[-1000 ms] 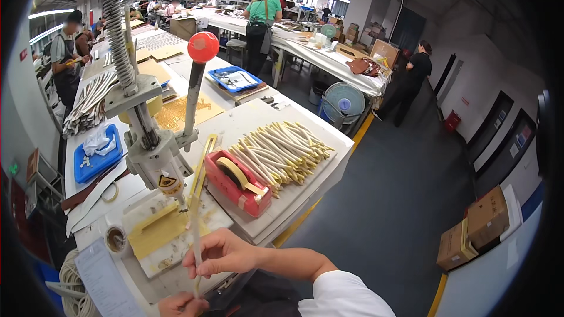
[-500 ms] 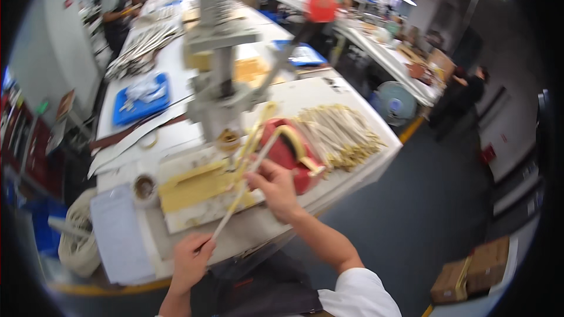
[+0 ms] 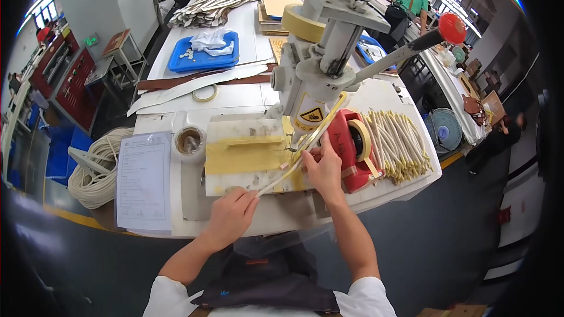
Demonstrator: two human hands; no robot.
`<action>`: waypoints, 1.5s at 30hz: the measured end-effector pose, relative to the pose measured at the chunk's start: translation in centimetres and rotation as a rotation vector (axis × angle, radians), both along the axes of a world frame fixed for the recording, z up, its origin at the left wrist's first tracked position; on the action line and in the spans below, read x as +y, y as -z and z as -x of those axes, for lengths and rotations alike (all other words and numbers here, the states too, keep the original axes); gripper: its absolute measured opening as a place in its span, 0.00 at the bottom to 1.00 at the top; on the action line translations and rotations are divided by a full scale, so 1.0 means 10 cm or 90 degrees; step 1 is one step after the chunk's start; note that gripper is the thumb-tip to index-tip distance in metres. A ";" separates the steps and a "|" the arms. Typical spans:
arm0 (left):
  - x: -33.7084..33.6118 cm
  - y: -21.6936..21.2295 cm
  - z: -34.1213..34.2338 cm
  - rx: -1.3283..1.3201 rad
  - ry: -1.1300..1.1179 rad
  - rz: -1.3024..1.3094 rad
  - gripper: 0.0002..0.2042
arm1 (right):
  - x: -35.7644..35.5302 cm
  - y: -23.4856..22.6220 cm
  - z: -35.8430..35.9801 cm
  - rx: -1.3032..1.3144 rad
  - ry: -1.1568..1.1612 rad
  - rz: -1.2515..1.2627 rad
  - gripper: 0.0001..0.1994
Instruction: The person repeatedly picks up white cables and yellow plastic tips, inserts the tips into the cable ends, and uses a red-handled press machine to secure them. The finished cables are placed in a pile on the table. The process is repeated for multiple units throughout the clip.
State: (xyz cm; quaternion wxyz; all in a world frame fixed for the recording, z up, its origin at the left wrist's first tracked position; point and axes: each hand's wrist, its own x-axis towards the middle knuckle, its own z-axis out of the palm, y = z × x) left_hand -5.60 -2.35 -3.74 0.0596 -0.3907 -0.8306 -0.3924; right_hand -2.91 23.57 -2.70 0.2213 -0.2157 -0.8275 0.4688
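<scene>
A pale cord [image 3: 271, 186] runs slantwise over the base board of a grey hand press [image 3: 311, 76]. Its near end is pinched in the fingers of my left hand [image 3: 231, 214], at the board's front edge. My right hand [image 3: 324, 170] grips the cord farther up, just right of the press's lower tip, its fingers closed. Yellow tape [image 3: 241, 157] covers much of the board. Close by my right hand stands a red tape dispenser [image 3: 348, 147] with a roll in it. Beyond lies a bundle of pale cords [image 3: 396, 144] with yellow ends.
The press lever ends in a red knob [image 3: 452, 28], up and to the right. At left are a tape roll [image 3: 189, 142], a printed sheet [image 3: 144, 185] and a coil of cord [image 3: 97, 167]. A blue tray [image 3: 202, 53] sits farther back. People work at distant tables.
The view has swung, shifting the scene. My left hand has come up to the board's front edge, and the cord lies flatter across the board. My right hand is now beside the press tip.
</scene>
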 end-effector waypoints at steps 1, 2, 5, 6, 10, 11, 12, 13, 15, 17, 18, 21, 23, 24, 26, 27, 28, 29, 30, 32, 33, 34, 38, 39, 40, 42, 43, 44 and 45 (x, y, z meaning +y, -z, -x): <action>0.04 -0.01 0.02 0.011 -0.002 0.005 0.06 | 0.01 -0.02 0.03 -0.014 0.005 -0.008 0.40; 0.07 -0.02 0.05 0.022 -0.004 0.010 0.06 | 0.01 -0.08 0.06 -0.028 0.009 -0.015 0.40; 0.14 -0.04 0.16 0.037 -0.015 0.030 0.06 | 0.06 -0.09 0.18 -0.042 0.019 -0.113 0.34; 0.16 -0.04 0.20 0.043 -0.013 0.036 0.06 | 0.11 -0.04 0.22 -0.057 0.013 -0.160 0.30; 0.24 -0.01 0.32 0.082 -0.005 0.068 0.05 | 0.16 0.09 0.30 -0.046 0.002 -0.317 0.17; 0.24 0.00 0.33 0.095 -0.003 0.077 0.05 | 0.16 0.12 0.32 -0.031 0.000 -0.354 0.15; 0.26 0.00 0.34 0.096 -0.002 0.090 0.06 | 0.17 0.16 0.33 -0.018 0.000 -0.395 0.14; 0.26 -0.01 0.33 0.096 -0.002 0.103 0.06 | 0.18 0.19 0.34 -0.004 -0.001 -0.435 0.12; 0.26 -0.01 0.33 0.108 -0.002 0.127 0.08 | 0.16 0.21 0.35 -0.034 -0.001 -0.461 0.12; 0.23 0.00 0.32 0.128 -0.003 0.150 0.11 | 0.15 0.19 0.34 -0.052 -0.002 -0.470 0.12; 0.22 0.01 0.32 0.131 0.000 0.146 0.13 | 0.14 0.17 0.32 -0.057 -0.005 -0.465 0.12; 0.21 0.02 0.31 0.137 0.018 0.148 0.18 | 0.16 0.19 0.31 -0.056 -0.005 -0.482 0.11; 0.21 -0.01 0.34 0.140 0.045 0.166 0.19 | 0.17 0.20 0.28 -0.047 -0.002 -0.488 0.10; 0.21 0.00 0.35 0.139 0.046 0.164 0.19 | 0.15 0.17 0.29 -0.040 -0.003 -0.485 0.10; 0.23 0.01 0.35 0.138 0.053 0.158 0.19 | 0.14 0.13 0.29 -0.040 -0.003 -0.485 0.09; 0.24 -0.01 0.35 0.136 0.053 0.152 0.19 | 0.13 0.13 0.29 -0.045 -0.004 -0.487 0.09; 0.25 -0.04 0.35 0.133 0.055 0.147 0.18 | 0.13 0.13 0.30 -0.051 -0.003 -0.490 0.09; 0.26 -0.05 0.35 0.131 0.057 0.141 0.18 | 0.13 0.15 0.30 -0.054 -0.006 -0.496 0.09; 0.26 -0.03 0.36 0.126 0.053 0.123 0.17 | 0.14 0.15 0.31 -0.055 -0.005 -0.502 0.09; 0.28 0.02 0.37 0.116 0.045 0.087 0.16 | 0.15 0.18 0.30 -0.062 -0.002 -0.517 0.10; 0.29 0.03 0.39 0.102 0.048 0.068 0.15 | 0.16 0.19 0.30 -0.065 0.001 -0.526 0.10; 0.30 0.03 0.41 0.087 0.052 0.050 0.14 | 0.17 0.20 0.30 -0.069 0.004 -0.535 0.10; 0.28 0.04 0.49 0.047 0.086 0.022 0.12 | 0.16 0.17 0.31 -0.064 0.004 -0.554 0.11; 0.28 0.04 0.50 0.037 0.086 0.023 0.12 | 0.15 0.16 0.31 -0.064 0.003 -0.556 0.12; 0.27 0.02 0.50 0.026 0.087 0.024 0.11 | 0.15 0.16 0.31 -0.064 0.002 -0.557 0.12; 0.26 -0.02 0.49 -0.013 0.092 0.034 0.12 | 0.16 0.17 0.31 -0.063 0.003 -0.573 0.13; 0.26 -0.05 0.47 -0.041 0.096 0.043 0.12 | 0.16 0.17 0.31 -0.063 0.003 -0.581 0.13; 0.25 -0.07 0.46 -0.069 0.099 0.051 0.13 | 0.16 0.17 0.31 -0.065 0.004 -0.579 0.13; 0.26 -0.07 0.46 -0.067 0.097 0.046 0.13 | 0.16 0.17 0.31 -0.069 0.006 -0.579 0.13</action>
